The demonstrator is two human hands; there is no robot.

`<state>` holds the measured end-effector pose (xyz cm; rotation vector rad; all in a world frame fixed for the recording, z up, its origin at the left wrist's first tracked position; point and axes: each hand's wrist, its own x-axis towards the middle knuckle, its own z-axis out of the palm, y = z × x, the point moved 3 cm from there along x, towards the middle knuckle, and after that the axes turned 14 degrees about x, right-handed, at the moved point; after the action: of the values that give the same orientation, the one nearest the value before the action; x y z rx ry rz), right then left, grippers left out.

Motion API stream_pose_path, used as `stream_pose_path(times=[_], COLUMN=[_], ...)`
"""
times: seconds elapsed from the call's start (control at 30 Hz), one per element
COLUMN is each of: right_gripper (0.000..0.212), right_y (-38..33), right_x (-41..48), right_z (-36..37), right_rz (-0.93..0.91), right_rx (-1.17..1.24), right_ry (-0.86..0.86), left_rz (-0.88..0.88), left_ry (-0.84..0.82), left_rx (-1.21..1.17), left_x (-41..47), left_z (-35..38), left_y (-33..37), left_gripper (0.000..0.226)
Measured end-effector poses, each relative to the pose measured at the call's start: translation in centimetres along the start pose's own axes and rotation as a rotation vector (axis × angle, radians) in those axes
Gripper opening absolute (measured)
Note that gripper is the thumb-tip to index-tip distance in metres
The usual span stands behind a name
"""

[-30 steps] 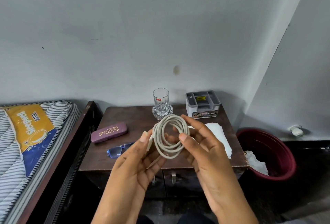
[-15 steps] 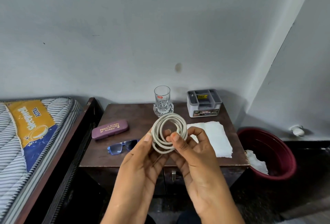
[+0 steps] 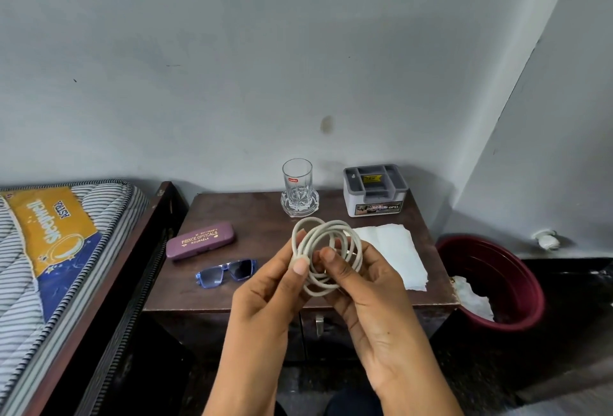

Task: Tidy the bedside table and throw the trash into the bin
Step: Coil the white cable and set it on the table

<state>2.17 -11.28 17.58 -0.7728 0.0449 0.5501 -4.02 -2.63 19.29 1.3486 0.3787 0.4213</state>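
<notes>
Pinching the coiled cable (image 3: 306, 238) in left hand (image 3: 265, 299) and right hand (image 3: 374, 299), thumbs clamping the loops so nothing springs apart, above the table's (image 3: 258, 216) front edge. Leaving the tissue (image 3: 394, 250) on the table's right side, probably destined for the bin (image 3: 497, 269) beside it.

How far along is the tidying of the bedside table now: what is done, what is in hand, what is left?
Done: white paper lies in the bin. In hand: the left hand and right hand grip a coiled cable above the table. Left: the tissue, sunglasses and case lie loose on the table; the cable needs a place, perhaps the organizer.
</notes>
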Motion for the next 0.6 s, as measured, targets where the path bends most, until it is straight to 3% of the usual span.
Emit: stream_pose_path(times=[0.27, 0.4, 0.47, 0.6], right_gripper=[0.029, 0.04, 0.039, 0.033], right_y=[-0.3, 0.1, 0.2, 0.0], right_x=[-0.3, -0.3, -0.2, -0.7], right_z=[0.9, 1.1, 1.1, 1.0], right_rz=[0.092, 0.099, -0.054, -0.661], right_rx=[0.023, -0.028, -0.271, -0.852], right_ry=[-0.15, -0.201, -0.186, -0.029], left_rz=[-0.014, -0.028, -0.034, -0.054], left_ry=[0.129, 0.233, 0.251, 0.245], left_rx=[-0.011, 0.018, 0.032, 0.023], left_x=[0.7, 1.0, 1.0, 0.7], left_z=[-0.6, -0.6, -0.4, 0.0], left_y=[-0.4, -0.8, -0.9, -0.7], left_gripper=[0.028, 0.027, 0.027, 0.027])
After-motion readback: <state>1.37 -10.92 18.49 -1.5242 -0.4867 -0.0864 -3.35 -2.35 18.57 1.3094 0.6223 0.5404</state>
